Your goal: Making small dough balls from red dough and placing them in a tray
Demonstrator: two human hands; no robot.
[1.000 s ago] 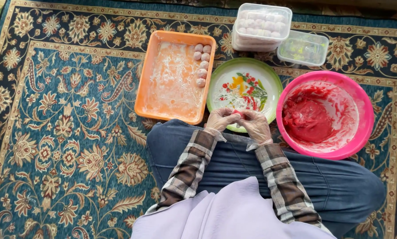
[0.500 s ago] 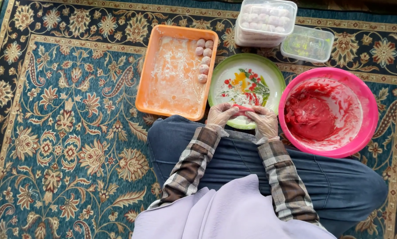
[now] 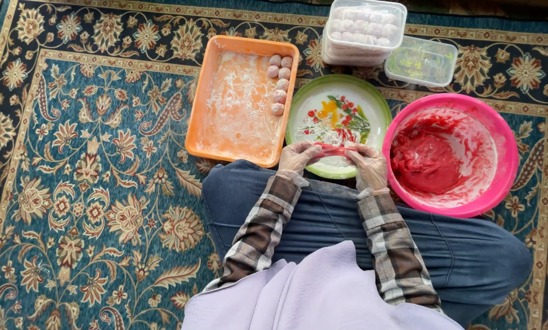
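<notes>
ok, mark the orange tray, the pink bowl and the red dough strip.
orange tray [image 3: 195, 116], head view, bare left rim.
pink bowl [image 3: 510, 160], head view, right rim.
red dough strip [image 3: 336, 147], head view, middle of the strip between both hands.

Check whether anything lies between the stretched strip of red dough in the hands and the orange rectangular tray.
Nothing visible does. The red dough strip is held between left hand and right hand over the flowered plate's near rim; the orange tray sits directly left.
</notes>
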